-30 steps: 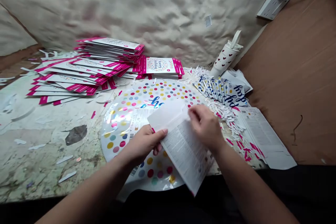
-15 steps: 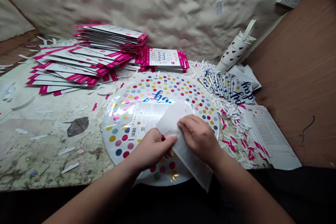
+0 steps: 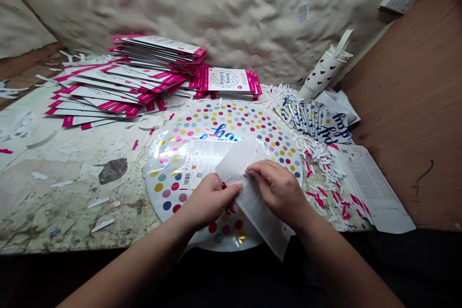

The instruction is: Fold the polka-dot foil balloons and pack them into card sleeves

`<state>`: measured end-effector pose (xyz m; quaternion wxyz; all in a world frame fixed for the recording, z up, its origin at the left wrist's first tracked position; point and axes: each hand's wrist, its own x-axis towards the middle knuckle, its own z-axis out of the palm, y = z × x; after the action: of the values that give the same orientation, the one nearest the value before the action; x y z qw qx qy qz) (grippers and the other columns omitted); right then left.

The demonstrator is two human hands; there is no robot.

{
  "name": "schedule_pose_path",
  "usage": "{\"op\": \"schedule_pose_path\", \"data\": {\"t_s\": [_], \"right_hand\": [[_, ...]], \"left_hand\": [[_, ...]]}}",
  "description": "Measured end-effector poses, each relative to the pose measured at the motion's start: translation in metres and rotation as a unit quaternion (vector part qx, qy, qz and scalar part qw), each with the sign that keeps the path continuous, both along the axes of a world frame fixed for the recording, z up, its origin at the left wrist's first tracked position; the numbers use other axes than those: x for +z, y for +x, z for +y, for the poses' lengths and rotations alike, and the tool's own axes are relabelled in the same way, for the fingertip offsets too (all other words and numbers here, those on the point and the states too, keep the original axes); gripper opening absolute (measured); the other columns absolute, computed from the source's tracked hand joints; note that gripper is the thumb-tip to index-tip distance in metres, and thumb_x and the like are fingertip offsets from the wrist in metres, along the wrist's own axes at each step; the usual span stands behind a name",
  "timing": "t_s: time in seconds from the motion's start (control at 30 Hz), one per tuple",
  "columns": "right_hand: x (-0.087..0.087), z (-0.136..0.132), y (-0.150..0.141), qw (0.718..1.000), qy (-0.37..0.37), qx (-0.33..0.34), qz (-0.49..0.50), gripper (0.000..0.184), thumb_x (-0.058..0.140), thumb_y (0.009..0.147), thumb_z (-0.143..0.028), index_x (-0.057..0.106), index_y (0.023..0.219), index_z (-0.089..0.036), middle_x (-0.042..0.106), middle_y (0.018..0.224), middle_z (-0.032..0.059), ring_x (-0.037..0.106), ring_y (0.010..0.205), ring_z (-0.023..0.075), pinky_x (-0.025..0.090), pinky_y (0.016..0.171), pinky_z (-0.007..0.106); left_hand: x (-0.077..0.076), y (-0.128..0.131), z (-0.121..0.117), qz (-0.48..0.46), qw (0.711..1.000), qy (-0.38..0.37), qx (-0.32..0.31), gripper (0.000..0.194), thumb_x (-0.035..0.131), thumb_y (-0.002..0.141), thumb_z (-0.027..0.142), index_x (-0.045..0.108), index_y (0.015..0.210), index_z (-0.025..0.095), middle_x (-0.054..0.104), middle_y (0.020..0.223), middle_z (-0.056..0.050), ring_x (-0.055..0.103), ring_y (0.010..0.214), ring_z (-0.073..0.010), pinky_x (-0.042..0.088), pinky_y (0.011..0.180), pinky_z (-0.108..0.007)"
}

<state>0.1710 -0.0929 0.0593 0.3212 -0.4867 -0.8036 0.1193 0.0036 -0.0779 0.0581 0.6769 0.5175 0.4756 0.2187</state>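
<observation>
A white cardboard packet [image 3: 258, 207] with small grey print is held aslant between both hands, its flap end pointing up and away. My left hand [image 3: 214, 199] is closed on the packet's left edge, thumb on top. Fingertips of my right hand [image 3: 279, 190] pinch the packet near its flap fold; exactly what lies between them is hidden. Below the hands a round, flat foil balloon [image 3: 168, 173] with coloured dots and blue lettering lies on the table. Another printed card packet [image 3: 202, 154] with a barcode rests on the balloon, partly covered by the held one.
Pink-and-white packets [image 3: 104, 91] are piled at the back left, beside a smaller stack [image 3: 231, 79]. Folded foil balloons [image 3: 314, 120] lie right, before a white tumbler [image 3: 323, 72] with hearts. Paper scraps [image 3: 335, 197] and an opened-out card [image 3: 375, 183] border the wooden panel [image 3: 404, 106].
The camera view has shifted slightly, so the tabletop things appear a little further right. The packet's lower part has tilted, showing more print. Both hands keep nearly the same hold.
</observation>
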Motion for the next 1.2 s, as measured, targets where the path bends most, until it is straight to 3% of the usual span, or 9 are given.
{"op": "schedule_pose_path", "data": {"t_s": [0.23, 0.4, 0.5, 0.6, 0.67, 0.73, 0.87, 0.97, 1.2], "right_hand": [[-0.008, -0.001, 0.014, 0.983, 0.142, -0.09, -0.08, 0.024, 0.038, 0.082, -0.008, 0.058, 0.092, -0.017, 0.062, 0.087, 0.011, 0.057, 0.086, 0.0229, 0.048, 0.078, 0.037], [0.009, -0.028, 0.079, 0.931, 0.03, -0.26, -0.254, 0.02, 0.043, 0.081, -0.014, 0.062, 0.081, -0.02, 0.064, 0.067, 0.0094, 0.06, 0.063, 0.0242, 0.048, 0.06, 0.038], [0.012, -0.043, 0.06, 0.952, 0.017, -0.17, -0.252, 0.039, 0.051, 0.08, -0.029, 0.054, 0.117, -0.014, 0.064, 0.107, 0.0174, 0.06, 0.095, 0.0328, 0.05, 0.073, 0.045], [0.01, -0.034, 0.021, 0.978, 0.056, -0.094, -0.18, 0.055, 0.049, 0.083, -0.025, 0.037, 0.134, -0.011, 0.049, 0.13, 0.0178, 0.049, 0.116, 0.0316, 0.046, 0.089, 0.046], [0.01, -0.016, 0.011, 0.984, 0.099, -0.076, -0.131, 0.046, 0.043, 0.084, -0.012, 0.043, 0.13, -0.014, 0.056, 0.123, 0.0153, 0.054, 0.111, 0.0266, 0.046, 0.09, 0.043], [0.01, 0.003, 0.017, 0.988, 0.136, -0.012, -0.076, 0.043, 0.041, 0.083, -0.006, 0.051, 0.123, -0.019, 0.062, 0.115, 0.0099, 0.056, 0.108, 0.0227, 0.046, 0.091, 0.041], [-0.005, 0.019, 0.035, 0.985, 0.154, 0.078, -0.013, 0.032, 0.046, 0.081, -0.007, 0.06, 0.107, -0.02, 0.066, 0.105, 0.0082, 0.058, 0.103, 0.0203, 0.049, 0.089, 0.04], [-0.032, 0.005, 0.029, 0.98, 0.154, 0.086, -0.091, 0.032, 0.043, 0.081, -0.006, 0.059, 0.108, -0.01, 0.064, 0.106, 0.0162, 0.057, 0.102, 0.0241, 0.05, 0.086, 0.042], [-0.062, -0.036, 0.012, 0.974, 0.099, 0.131, -0.158, 0.03, 0.052, 0.085, -0.023, 0.058, 0.11, -0.008, 0.062, 0.108, 0.0162, 0.053, 0.107, 0.0283, 0.049, 0.089, 0.044]], "left_hand": [[0.001, 0.0, -0.002, -0.001, 1.0, -0.002, -0.001, 0.032, 0.057, 0.074, 0.038, 0.06, 0.056, 0.011, 0.058, 0.045, -0.002, 0.053, 0.044, -0.012, 0.044, 0.048, -0.022], [-0.008, -0.009, 0.004, 0.016, 0.998, 0.015, 0.057, 0.033, 0.057, 0.075, 0.035, 0.06, 0.053, 0.011, 0.06, 0.047, -0.004, 0.054, 0.045, -0.0119, 0.045, 0.049, -0.022], [-0.005, -0.001, -0.001, 0.028, 0.997, 0.029, 0.062, 0.04, 0.052, 0.08, 0.037, 0.062, 0.053, 0.01, 0.063, 0.051, -0.007, 0.057, 0.05, -0.0133, 0.047, 0.054, -0.023], [0.004, 0.001, -0.003, 0.02, 0.99, 0.142, 0.001, 0.033, 0.052, 0.082, 0.038, 0.065, 0.091, 0.009, 0.07, 0.08, -0.011, 0.064, 0.066, -0.0167, 0.051, 0.063, -0.027], [0.01, -0.01, 0.007, 0.054, 0.939, 0.337, 0.041, 0.058, 0.063, 0.077, 0.036, 0.043, 0.127, 0.016, 0.057, 0.12, -0.015, 0.063, 0.089, -0.0212, 0.052, 0.073, -0.032], [0.012, -0.031, 0.025, 0.136, 0.824, 0.539, 0.104, 0.085, 0.069, 0.071, 0.031, 0.02, 0.14, 0.023, 0.029, 0.144, -0.017, 0.047, 0.118, -0.0288, 0.044, 0.092, -0.043], [-0.004, -0.063, 0.045, 0.233, 0.655, 0.716, -0.065, 0.05, 0.053, 0.082, 0.015, 0.042, 0.129, 0.027, 0.05, 0.131, -0.009, 0.043, 0.123, -0.0275, 0.032, 0.102, -0.049], [-0.029, -0.058, 0.027, 0.257, 0.621, 0.723, -0.16, 0.032, 0.043, 0.085, 0.009, 0.058, 0.113, 0.017, 0.066, 0.107, -0.01, 0.06, 0.102, -0.0231, 0.047, 0.089, -0.038], [-0.06, -0.044, -0.013, 0.323, 0.633, 0.664, -0.232, 0.031, 0.04, 0.086, 0.012, 0.059, 0.111, 0.007, 0.057, 0.12, -0.018, 0.05, 0.114, -0.0298, 0.045, 0.091, -0.043]]}}
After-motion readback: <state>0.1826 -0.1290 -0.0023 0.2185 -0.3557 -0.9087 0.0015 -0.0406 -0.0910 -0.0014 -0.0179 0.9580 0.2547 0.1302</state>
